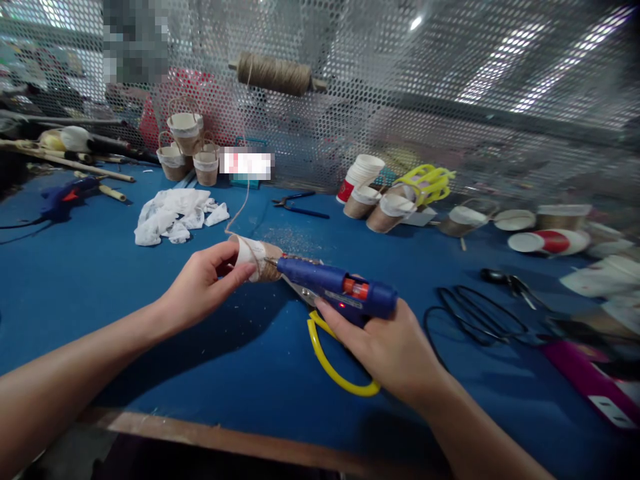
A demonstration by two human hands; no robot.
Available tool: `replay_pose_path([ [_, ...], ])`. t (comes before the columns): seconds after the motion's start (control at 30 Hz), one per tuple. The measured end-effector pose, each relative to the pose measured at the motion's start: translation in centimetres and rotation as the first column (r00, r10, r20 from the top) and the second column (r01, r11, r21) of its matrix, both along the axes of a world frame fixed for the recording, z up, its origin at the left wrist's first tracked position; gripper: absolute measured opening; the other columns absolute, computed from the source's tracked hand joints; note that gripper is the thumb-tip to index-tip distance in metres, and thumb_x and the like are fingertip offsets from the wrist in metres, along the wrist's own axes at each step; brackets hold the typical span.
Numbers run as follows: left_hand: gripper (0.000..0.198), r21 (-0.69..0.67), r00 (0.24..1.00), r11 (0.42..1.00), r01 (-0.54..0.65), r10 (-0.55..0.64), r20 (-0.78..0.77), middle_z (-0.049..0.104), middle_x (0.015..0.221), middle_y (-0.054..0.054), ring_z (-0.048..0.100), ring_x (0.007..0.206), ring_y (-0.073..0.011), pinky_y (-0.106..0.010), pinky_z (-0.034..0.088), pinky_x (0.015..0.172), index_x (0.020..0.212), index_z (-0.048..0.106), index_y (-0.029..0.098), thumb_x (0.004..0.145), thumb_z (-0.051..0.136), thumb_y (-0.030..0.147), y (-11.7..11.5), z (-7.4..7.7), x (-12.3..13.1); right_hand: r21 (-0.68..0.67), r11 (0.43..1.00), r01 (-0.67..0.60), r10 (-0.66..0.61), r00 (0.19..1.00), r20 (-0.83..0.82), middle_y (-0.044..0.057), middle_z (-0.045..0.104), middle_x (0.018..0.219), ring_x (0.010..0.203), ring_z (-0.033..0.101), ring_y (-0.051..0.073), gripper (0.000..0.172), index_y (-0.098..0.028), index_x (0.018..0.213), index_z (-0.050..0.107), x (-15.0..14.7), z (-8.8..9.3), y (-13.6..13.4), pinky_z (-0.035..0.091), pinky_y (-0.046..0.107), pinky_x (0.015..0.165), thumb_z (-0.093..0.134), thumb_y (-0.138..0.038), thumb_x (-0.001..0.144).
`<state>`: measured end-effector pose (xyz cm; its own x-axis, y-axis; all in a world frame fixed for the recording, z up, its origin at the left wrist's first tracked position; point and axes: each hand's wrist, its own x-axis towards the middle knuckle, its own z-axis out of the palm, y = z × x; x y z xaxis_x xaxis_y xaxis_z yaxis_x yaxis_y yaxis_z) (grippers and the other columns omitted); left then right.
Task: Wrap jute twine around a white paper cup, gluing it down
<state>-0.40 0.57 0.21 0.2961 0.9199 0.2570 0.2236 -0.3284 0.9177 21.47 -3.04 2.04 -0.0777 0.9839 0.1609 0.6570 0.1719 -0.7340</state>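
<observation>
My left hand grips a small paper cup lying on its side, its lower part wrapped in brown twine. My right hand is closed round a blue glue gun with a small red light. The gun's nozzle points left and meets the twine-wrapped part of the cup; whether it touches is hard to tell. Under the gun and right hand lie scissors with yellow handles. A strand of twine runs from the cup up to a spool on the mesh wall.
White crumpled cloth, pliers and twine-covered cups lie farther back on the blue table. Small handled baskets are stacked back left. Another glue gun rests left. Black cable and a magenta power strip lie right.
</observation>
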Motion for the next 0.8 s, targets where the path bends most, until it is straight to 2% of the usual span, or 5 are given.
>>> replay_pose_path([
  [0.17, 0.021, -0.003, 0.999, 1.000, 0.012, -0.012, 0.032, 0.067, 0.097, -0.005, 0.060, 0.088, -0.0177, -0.027, 0.047, 0.078, 0.099, 0.062, 0.017, 0.082, 0.052, 0.026, 0.04, 0.14, 0.12, 0.036, 0.999, -0.015, 0.014, 1.000, 0.016, 0.001, 0.065, 0.066, 0.060, 0.061, 0.022, 0.009, -0.024, 0.075, 0.058, -0.05, 0.16, -0.11, 0.051, 0.035, 0.060, 0.062, -0.031, 0.070],
  [0.37, 0.022, -0.048, 1.000, 0.999, -0.011, 0.011, -0.004, 0.067, 0.085, -0.007, 0.061, 0.076, -0.0181, -0.029, 0.050, 0.070, 0.089, 0.062, 0.012, 0.079, 0.052, 0.029, -0.07, 0.12, 0.19, 0.109, 0.993, -0.043, 0.039, 0.998, 0.041, -0.001, 0.064, 0.063, 0.055, 0.059, 0.018, 0.007, -0.025, 0.073, 0.057, 0.19, 0.04, -0.03, 0.051, 0.031, 0.058, 0.061, -0.030, 0.071],
  [0.5, 0.025, -0.086, 0.996, 0.996, 0.010, -0.003, 0.089, 0.069, 0.093, -0.007, 0.063, 0.081, -0.0174, -0.027, 0.050, 0.072, 0.095, 0.062, 0.012, 0.079, 0.053, 0.029, -0.02, 0.28, 0.32, 0.162, 0.985, -0.059, 0.040, 0.992, 0.118, -0.001, 0.066, 0.065, 0.056, 0.060, 0.017, 0.004, -0.023, 0.075, 0.057, 0.16, -0.01, -0.25, 0.051, 0.027, 0.056, 0.059, -0.026, 0.073],
  [0.6, 0.025, -0.131, 0.990, 0.991, 0.020, -0.001, 0.144, 0.069, 0.097, -0.006, 0.063, 0.082, -0.0165, -0.026, 0.051, 0.074, 0.096, 0.063, 0.013, 0.079, 0.054, 0.029, 0.12, 0.46, 0.34, 0.156, 0.983, -0.099, 0.071, 0.982, 0.174, -0.001, 0.066, 0.066, 0.056, 0.061, 0.016, 0.004, -0.022, 0.078, 0.058, 0.11, 0.07, -0.49, 0.049, 0.025, 0.053, 0.058, -0.025, 0.075],
  [0.8, 0.022, -0.209, 0.986, 0.977, -0.036, 0.069, 0.153, 0.070, 0.095, -0.007, 0.064, 0.078, -0.0150, -0.027, 0.050, 0.075, 0.092, 0.065, 0.013, 0.078, 0.056, 0.027, 0.41, 0.35, 0.07, 0.152, 0.980, -0.130, 0.097, 0.974, 0.206, -0.001, 0.066, 0.067, 0.058, 0.062, 0.015, 0.002, -0.022, 0.076, 0.057, 0.13, 0.22, -0.72, 0.048, 0.025, 0.053, 0.055, -0.023, 0.076],
])
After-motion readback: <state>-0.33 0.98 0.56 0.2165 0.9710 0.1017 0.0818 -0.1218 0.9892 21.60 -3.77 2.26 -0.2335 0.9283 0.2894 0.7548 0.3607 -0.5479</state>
